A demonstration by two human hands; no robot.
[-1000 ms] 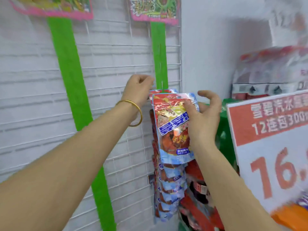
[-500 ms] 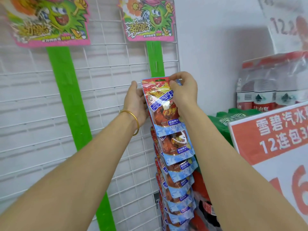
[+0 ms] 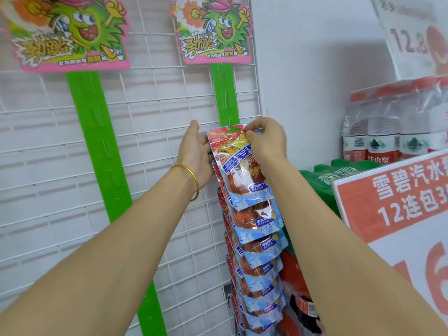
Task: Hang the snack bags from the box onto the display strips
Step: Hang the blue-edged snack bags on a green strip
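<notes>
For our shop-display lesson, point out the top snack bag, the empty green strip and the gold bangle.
top snack bag (image 3: 238, 172): head view, its blue label band.
empty green strip (image 3: 100, 141): head view, mid-length of its face.
gold bangle (image 3: 195, 181): head view, its outer curve at the wrist.

- Snack bag (image 3: 238, 170) is raised; hang slot is now set over the display strip (image 3: 224, 93).
- Right hand (image 3: 266, 141) is moved from bag side to top corner.
- Left hand (image 3: 195, 151) is shifted to bag's left edge.
</notes>
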